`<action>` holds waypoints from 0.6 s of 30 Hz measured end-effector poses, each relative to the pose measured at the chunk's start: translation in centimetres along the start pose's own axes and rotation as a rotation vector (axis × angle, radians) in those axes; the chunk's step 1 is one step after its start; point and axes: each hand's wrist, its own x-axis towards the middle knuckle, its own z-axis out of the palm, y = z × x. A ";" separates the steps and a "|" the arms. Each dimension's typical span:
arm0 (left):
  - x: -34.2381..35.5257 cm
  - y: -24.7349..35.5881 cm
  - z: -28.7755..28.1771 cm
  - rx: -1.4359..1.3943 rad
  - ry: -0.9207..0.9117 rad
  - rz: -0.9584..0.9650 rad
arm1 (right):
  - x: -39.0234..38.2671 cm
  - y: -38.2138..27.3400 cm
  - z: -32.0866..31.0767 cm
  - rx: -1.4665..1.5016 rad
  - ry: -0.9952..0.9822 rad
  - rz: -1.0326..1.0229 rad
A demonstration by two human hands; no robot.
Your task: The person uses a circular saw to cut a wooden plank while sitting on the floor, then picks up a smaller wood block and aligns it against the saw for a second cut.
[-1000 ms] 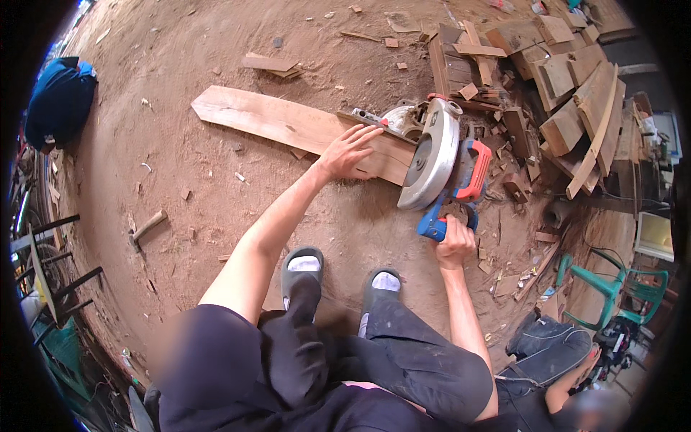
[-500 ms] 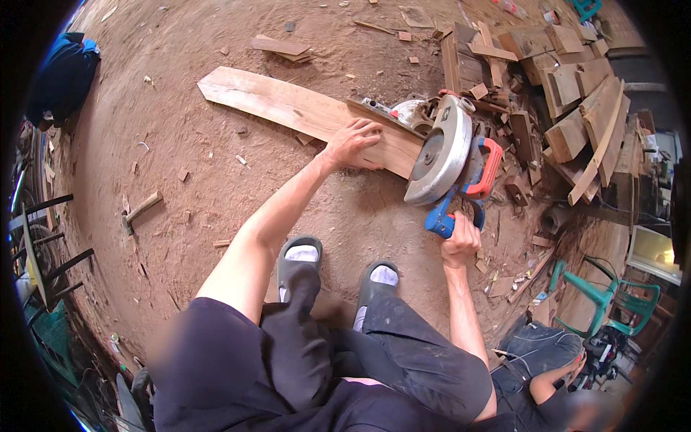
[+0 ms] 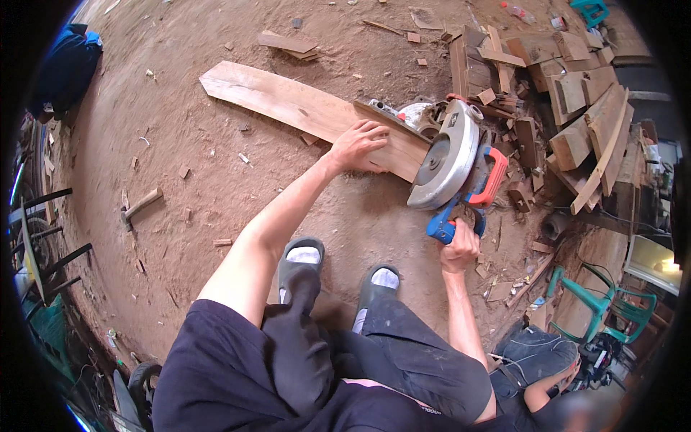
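A long pale wooden plank (image 3: 273, 97), angled at its far end, lies across the blue-and-red mitre saw (image 3: 446, 155) at its near-right end, against the saw's fence. My left hand (image 3: 356, 147) grips the plank with bent fingers beside the fence. My right hand (image 3: 459, 245) is closed on the saw's blue handle (image 3: 443, 227), below the large silver blade guard.
A heap of wood offcuts (image 3: 579, 133) is at the right, a hammer (image 3: 142, 203) and scraps lie on the dirt floor. Green plastic chairs (image 3: 597, 302) and a seated person (image 3: 540, 367) are at lower right. A dark blue bundle (image 3: 61, 72) and metal frames (image 3: 43, 245) line the left.
The fingers of my left hand have curled from fairly straight to bent on the plank. The view has shifted slightly, with plank and saw appearing higher and further right. My right hand keeps its hold.
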 end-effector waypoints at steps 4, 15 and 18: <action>-0.2 -0.2 0.3 0.016 0.001 0.003 | -0.4 0.1 0.6 -0.021 -0.023 -0.010; -0.3 -0.4 0.1 -0.014 0.015 0.014 | 0.4 -0.2 -0.6 -0.010 -0.012 -0.009; 0.3 -0.3 0.0 -0.023 0.020 0.012 | 0.0 0.1 0.2 -0.033 -0.028 -0.021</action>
